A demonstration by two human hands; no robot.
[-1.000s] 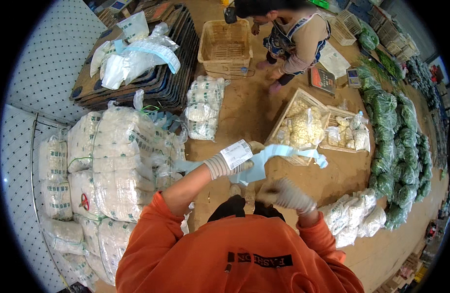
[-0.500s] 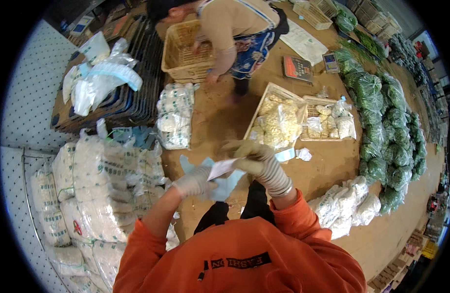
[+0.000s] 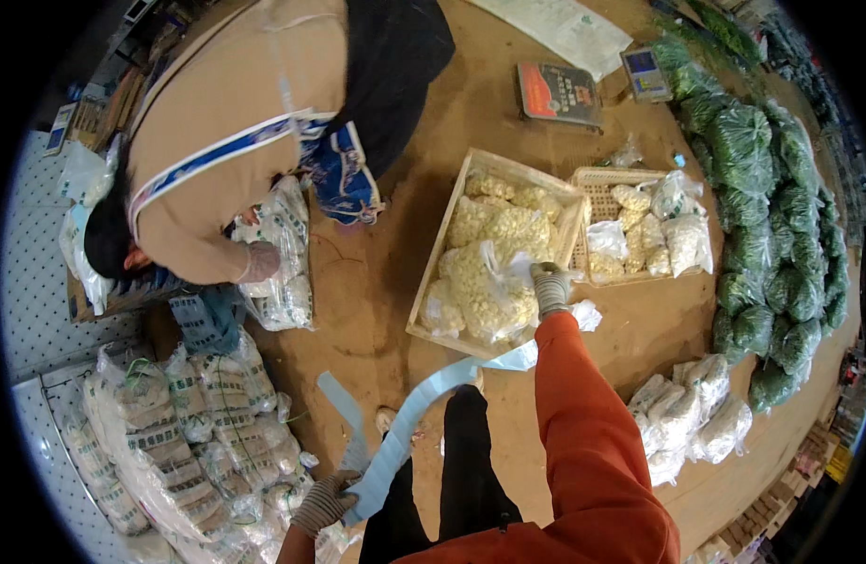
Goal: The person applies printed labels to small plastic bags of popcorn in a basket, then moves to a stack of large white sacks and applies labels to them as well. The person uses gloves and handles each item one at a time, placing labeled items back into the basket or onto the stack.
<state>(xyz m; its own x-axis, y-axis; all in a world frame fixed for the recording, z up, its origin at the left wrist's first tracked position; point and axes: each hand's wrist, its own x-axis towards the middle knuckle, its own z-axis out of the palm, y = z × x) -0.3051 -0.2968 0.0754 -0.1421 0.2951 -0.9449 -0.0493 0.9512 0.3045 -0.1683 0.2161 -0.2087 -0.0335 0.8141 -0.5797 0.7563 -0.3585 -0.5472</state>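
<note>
Head view: the gloved left hand [image 3: 322, 503] clasps a pale-blue strip [image 3: 393, 453], partly hidden beyond the right forearm. The gloved right hand [image 3: 551, 289], its grip unclear, meets a clear bag [image 3: 494, 287] of pale-yellow pieces inside a crate [image 3: 525, 174]. A smaller basket [image 3: 599, 199] holds bags; a stooping co-worker [image 3: 236, 122] obscures white packs [image 3: 287, 282].

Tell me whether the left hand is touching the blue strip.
Touching. The head view shows the left hand with its fingers curled against the blue strip, no gap between.
</note>
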